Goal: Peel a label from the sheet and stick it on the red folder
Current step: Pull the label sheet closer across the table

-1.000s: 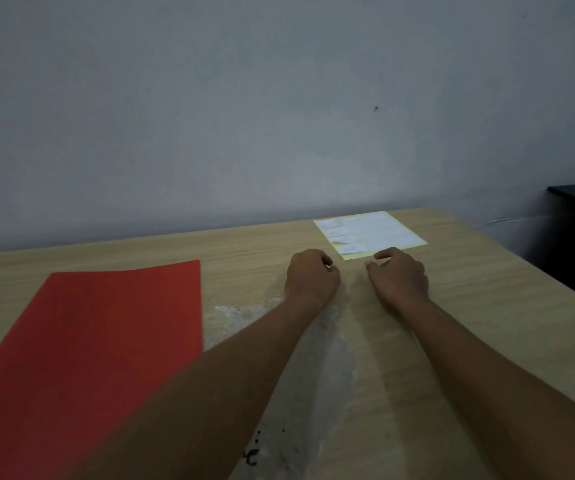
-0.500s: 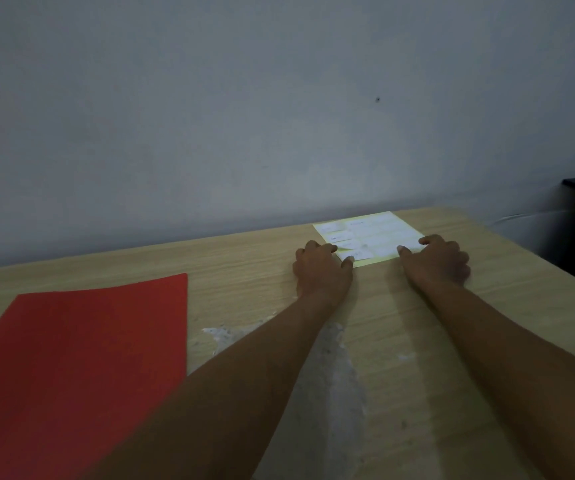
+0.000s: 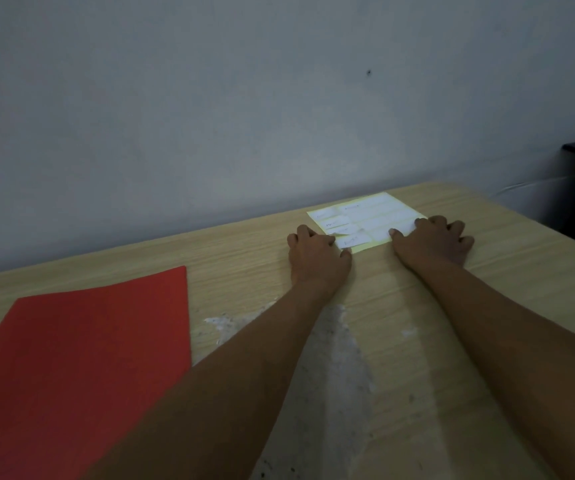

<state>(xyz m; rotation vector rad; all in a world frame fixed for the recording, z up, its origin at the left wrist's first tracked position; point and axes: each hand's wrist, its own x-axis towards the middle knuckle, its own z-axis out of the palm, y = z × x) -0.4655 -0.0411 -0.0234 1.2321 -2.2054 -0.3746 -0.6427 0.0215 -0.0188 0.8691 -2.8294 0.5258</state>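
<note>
The fingers of the left hand [image 3: 317,254] are spread and laid flat, their tips resting on the near left corner of the label sheet [image 3: 369,220]. The right hand [image 3: 433,242] does the same on the near right edge, thumb tip on the paper and the other fingers splayed on the wood beside it. Neither hand pinches anything; both only press down.

The sheet lies flat at the far side of the table [image 3: 504,271], close to the wall [image 3: 244,116], a pale yellow backing with rows of white labels; a few on the left look scribbled on, though the writing is too small to read. No label corner looks lifted, as far as the dim light lets me tell.

The red folder [image 3: 81,358] lies well apart, at the near left of the table, and its face shows no sticker.

I judge this to be the very start: steadying the sheet before peeling. Next, one hand should hold the backing while a fingernail of the other picks up a label corner, gently enough not to tear it.
</note>
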